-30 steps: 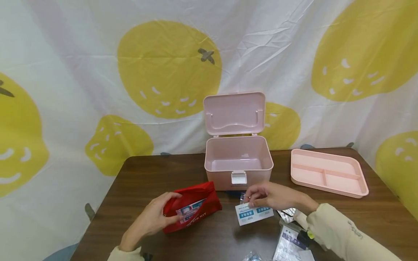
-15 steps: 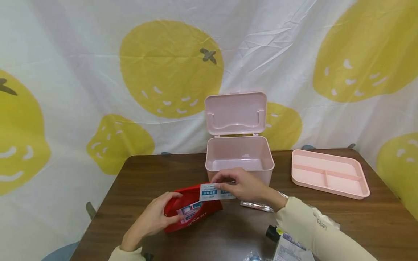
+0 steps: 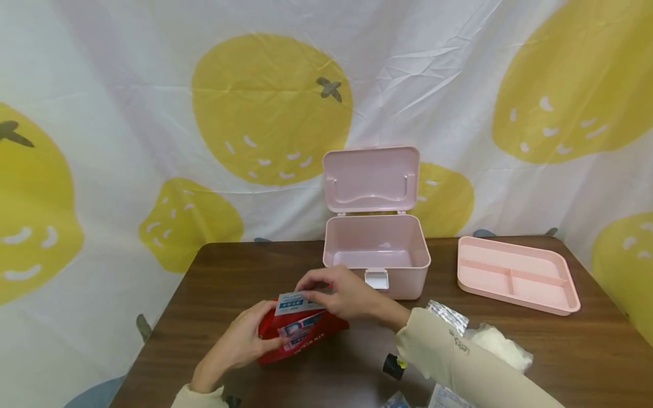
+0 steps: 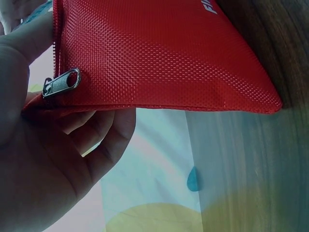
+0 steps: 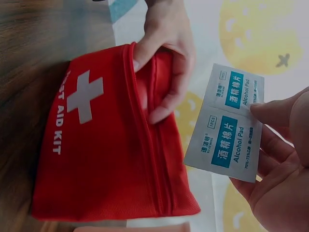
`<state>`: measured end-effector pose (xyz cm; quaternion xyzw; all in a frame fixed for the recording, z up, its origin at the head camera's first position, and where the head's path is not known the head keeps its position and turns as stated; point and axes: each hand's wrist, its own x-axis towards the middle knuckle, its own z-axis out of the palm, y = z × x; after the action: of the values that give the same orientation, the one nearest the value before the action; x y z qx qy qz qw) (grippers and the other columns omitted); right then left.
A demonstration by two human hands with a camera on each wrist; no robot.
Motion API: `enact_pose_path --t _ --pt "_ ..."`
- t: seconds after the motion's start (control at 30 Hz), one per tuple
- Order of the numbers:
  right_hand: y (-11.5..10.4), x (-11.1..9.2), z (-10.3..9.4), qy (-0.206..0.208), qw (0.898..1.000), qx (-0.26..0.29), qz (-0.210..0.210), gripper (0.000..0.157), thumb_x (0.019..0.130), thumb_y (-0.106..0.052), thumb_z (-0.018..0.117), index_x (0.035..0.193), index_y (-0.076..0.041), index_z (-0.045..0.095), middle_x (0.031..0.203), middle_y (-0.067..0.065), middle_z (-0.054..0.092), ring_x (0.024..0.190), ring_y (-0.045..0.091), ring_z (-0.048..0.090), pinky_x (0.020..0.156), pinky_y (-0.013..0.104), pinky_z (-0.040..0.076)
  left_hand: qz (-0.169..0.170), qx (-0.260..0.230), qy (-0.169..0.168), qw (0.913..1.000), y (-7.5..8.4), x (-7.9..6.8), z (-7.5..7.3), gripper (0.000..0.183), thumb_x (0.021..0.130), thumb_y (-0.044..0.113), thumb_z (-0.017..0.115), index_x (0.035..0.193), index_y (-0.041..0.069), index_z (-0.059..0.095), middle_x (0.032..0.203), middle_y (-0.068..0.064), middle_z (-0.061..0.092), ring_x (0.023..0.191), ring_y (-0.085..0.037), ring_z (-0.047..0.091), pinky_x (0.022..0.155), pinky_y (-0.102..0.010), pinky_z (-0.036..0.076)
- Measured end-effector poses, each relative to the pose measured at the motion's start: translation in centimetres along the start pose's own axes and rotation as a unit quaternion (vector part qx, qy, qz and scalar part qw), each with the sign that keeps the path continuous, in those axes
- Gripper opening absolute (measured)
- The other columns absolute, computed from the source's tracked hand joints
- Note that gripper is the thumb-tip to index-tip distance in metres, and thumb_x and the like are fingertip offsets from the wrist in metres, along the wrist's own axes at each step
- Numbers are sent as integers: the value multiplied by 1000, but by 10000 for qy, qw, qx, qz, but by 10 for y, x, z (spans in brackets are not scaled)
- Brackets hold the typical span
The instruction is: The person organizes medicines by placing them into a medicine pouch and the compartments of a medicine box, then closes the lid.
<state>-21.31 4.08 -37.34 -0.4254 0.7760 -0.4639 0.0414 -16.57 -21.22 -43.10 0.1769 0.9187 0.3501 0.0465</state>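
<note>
My left hand (image 3: 240, 343) holds a red first aid pouch (image 5: 104, 159) by its zippered end, with the thumb and some fingertips inside the mouth. A small printed packet (image 3: 297, 334) shows in that opening. Along the edge, in the left wrist view, hangs a metal zipper pull (image 4: 61, 84). My right hand (image 3: 347, 292) pinches a white-and-blue double packet of alcohol pads (image 5: 224, 125) between thumb and fingers. In the head view the packet overlaps the pouch's mouth; the right wrist view shows it apart from the pouch.
A pink box (image 3: 408, 283) stands behind with its lid raised. Right of it lies a pink divided tray (image 3: 484, 286). Silver foil packets (image 3: 449, 314), a bag of white cotton-like material (image 3: 502, 348), a black object (image 3: 393, 367) and a white printed packet (image 3: 444, 396) lie near my right sleeve.
My right hand has carried the alcohol pads leftward from the table's middle to the pouch's mouth, uncovering foil packets and the white bag. My left hand keeps its place on the pouch.
</note>
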Motion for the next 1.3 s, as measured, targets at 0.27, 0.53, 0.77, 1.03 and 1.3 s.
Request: enact_pose_path --t 0.27,0.53,0.77,1.03,1.3 --pt "8 4 15 -127 9984 -492 -262 14 92 -7 68 104 -12 73 98 -1 74 85 2 64 81 22 52 124 102 0 9999 0 0 1 56 81 21 82 130 12 57 118 -2 63 103 -21 63 85 -42 56" --pt "14 7 27 -282 9913 -1120 -633 14 93 -5 66 104 -9 74 100 1 74 89 5 66 84 21 52 234 180 118 9995 0 0 1 55 79 23 84 127 12 58 116 -1 63 101 -18 63 81 -33 55" --pt "14 5 39 -205 9667 -2446 -730 14 94 -12 66 104 -13 75 98 -2 73 89 10 69 85 25 54 183 200 93 9996 0 0 -1 55 80 24 84 127 14 58 117 -1 63 101 -20 62 80 -35 54" --pt "13 6 51 -418 9434 -3232 -620 15 90 -9 66 99 -17 75 88 -3 71 81 11 68 76 27 55 232 267 103 9993 -1 1 0 54 79 25 84 125 15 59 118 -1 63 102 -19 62 83 -36 54" --pt "18 8 60 -633 9350 -3467 -397 12 90 -9 65 93 -18 73 82 -4 69 75 10 66 69 28 55 218 243 58 9994 -2 1 1 55 79 24 84 126 13 58 117 0 63 101 -19 62 83 -36 55"
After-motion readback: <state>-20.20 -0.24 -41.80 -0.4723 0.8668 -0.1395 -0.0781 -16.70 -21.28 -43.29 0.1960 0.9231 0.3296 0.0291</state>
